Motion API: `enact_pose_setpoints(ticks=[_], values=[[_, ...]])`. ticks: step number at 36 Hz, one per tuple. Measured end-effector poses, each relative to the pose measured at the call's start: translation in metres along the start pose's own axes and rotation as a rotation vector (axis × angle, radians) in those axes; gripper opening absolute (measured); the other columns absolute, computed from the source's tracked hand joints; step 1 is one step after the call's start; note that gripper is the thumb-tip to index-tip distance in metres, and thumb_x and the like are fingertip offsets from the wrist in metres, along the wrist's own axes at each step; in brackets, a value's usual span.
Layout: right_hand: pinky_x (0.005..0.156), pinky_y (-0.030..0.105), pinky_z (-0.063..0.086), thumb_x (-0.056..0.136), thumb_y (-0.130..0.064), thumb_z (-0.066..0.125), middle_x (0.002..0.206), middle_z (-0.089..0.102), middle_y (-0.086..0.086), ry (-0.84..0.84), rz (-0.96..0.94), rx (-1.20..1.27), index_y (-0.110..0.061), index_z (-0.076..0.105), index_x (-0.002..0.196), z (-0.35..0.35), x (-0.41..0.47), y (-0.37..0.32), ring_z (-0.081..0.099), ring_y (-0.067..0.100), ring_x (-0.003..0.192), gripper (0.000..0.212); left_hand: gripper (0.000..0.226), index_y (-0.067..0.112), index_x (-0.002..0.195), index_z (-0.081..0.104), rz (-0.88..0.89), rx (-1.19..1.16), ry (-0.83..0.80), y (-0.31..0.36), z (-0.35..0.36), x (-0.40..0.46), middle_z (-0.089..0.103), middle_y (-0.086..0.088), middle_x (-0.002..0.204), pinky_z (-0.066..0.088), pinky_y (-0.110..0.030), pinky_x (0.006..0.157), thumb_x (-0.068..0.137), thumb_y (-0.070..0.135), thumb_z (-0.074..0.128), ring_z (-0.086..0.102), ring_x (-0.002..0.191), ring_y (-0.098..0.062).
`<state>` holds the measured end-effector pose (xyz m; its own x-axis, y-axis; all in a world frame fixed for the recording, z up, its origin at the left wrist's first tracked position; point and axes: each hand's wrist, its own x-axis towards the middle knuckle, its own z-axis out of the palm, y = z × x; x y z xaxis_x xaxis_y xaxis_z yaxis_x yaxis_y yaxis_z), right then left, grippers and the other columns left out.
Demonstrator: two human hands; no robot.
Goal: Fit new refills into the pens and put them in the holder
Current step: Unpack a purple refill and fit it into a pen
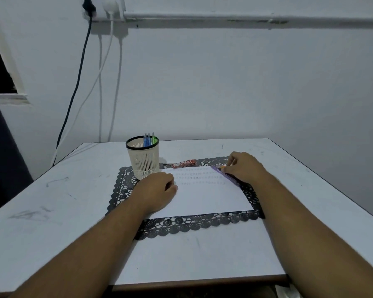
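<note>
On the table: a pale table (52, 211) stands against a plain wall, and a dark lace mat (181, 224) lies at its middle; every place below is given from this mat.
Paper: a white sheet (202, 196) lies on the mat and covers most of it, so the lace shows as a border around it. Faint rows of marks run across the sheet's far half.
Holder: a cream mesh holder (143, 160) with a dark rim stands upright on the mat's far left corner.
Pens: 3 pens (149, 140) stand inside the holder, 2 blue and 1 green, their tops just above the rim.
Red pack: a small red pack (184, 164) lies flat at the mat's far edge, just right of the holder.
Purple pack: a long purple pack (224, 175) lies slantwise along the mat's right side, at the sheet's right edge.
Left hand: the left hand (157, 190) rests on the sheet's left part, just in front of the holder, fingers curled under; it holds nothing that I can see.
Right hand: the right hand (243, 167) sits on the mat's far right corner, fingers curled down onto the far end of the purple pack, pinching it there.
Cables: a dark cable (78, 82) and white ones hang down the wall from a socket, well beyond the mat's far left.
</note>
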<state>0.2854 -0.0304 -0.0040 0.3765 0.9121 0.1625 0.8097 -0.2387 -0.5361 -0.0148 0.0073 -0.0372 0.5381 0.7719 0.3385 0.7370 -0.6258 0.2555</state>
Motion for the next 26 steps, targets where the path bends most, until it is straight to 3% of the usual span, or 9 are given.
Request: enact_pose_setpoints(ticks=[5, 8, 12, 15, 18, 20, 26], values=[[0.094, 0.042, 0.051, 0.074, -0.04, 0.084, 0.087, 0.07, -0.002, -0.075, 0.018, -0.136, -0.022, 0.067, 0.073, 0.003, -0.003, -0.009, 0.063, 0.023, 0.097, 0.024, 0.031, 0.022, 0.072, 0.047, -0.002, 0.005, 0.006, 0.0, 0.0, 0.0, 0.056, 0.005, 0.075, 0.047, -0.037, 0.065, 0.099, 0.039, 0.051, 0.053, 0.07, -0.012], [0.088, 0.038, 0.053, 0.073, -0.038, 0.082, 0.087, 0.069, 0.0, -0.055, 0.003, -0.179, -0.019, 0.069, 0.072, 0.004, -0.006, -0.014, 0.062, 0.024, 0.095, 0.023, 0.031, 0.023, 0.073, 0.048, -0.005, 0.001, 0.003, -0.001, 0.001, 0.0, 0.056, 0.006, 0.074, 0.046, -0.036, 0.064, 0.099, 0.039, 0.051, 0.053, 0.07, -0.012], [0.065, 0.03, 0.043, 0.068, -0.025, 0.076, 0.061, 0.057, -0.001, -0.065, -0.058, -0.107, -0.018, 0.056, 0.055, 0.005, -0.01, -0.019, 0.054, 0.02, 0.067, 0.025, 0.03, 0.023, 0.072, 0.048, 0.002, -0.013, 0.003, 0.0, 0.0, 0.0, 0.056, 0.006, 0.075, 0.047, -0.035, 0.064, 0.098, 0.039, 0.053, 0.054, 0.07, -0.011], [0.06, 0.03, 0.042, 0.073, -0.022, 0.071, 0.054, 0.053, -0.001, -0.064, -0.155, 0.022, -0.015, 0.054, 0.056, 0.008, -0.014, -0.029, 0.048, 0.017, 0.053, 0.025, 0.022, 0.027, 0.077, 0.051, 0.023, -0.046, 0.022, 0.001, -0.001, 0.0, 0.057, 0.01, 0.082, 0.05, -0.035, 0.068, 0.096, 0.035, 0.055, 0.055, 0.078, -0.011], [0.062, 0.03, 0.044, 0.084, -0.024, 0.072, 0.07, 0.067, -0.001, -0.127, -0.282, 0.015, -0.013, 0.065, 0.072, 0.016, -0.024, -0.046, 0.054, 0.013, 0.059, 0.017, 0.006, 0.03, 0.098, 0.057, 0.105, -0.095, 0.141, 0.001, -0.003, 0.0, 0.053, 0.015, 0.104, 0.045, -0.031, 0.079, 0.094, 0.03, 0.062, 0.048, 0.099, -0.008], [0.067, 0.031, 0.049, 0.087, -0.029, 0.074, 0.085, 0.07, -0.006, -0.191, -0.378, -0.015, -0.021, 0.069, 0.078, 0.024, -0.032, -0.059, 0.062, 0.013, 0.072, 0.013, 0.017, 0.028, 0.108, 0.059, 0.14, -0.104, 0.199, 0.004, -0.005, 0.001, 0.052, 0.012, 0.114, 0.043, -0.032, 0.085, 0.092, 0.027, 0.065, 0.044, 0.108, -0.008], [0.082, 0.045, 0.054, 0.092, -0.039, 0.072, 0.09, 0.065, -0.012, -0.241, -0.568, -0.046, -0.03, 0.071, 0.088, 0.051, -0.042, -0.077, 0.061, 0.012, 0.087, 0.01, 0.014, 0.038, 0.099, 0.057, 0.176, -0.075, 0.123, 0.011, -0.007, -0.003, 0.056, 0.021, 0.1, 0.043, -0.033, 0.089, 0.089, 0.036, 0.065, 0.048, 0.1, -0.006]])
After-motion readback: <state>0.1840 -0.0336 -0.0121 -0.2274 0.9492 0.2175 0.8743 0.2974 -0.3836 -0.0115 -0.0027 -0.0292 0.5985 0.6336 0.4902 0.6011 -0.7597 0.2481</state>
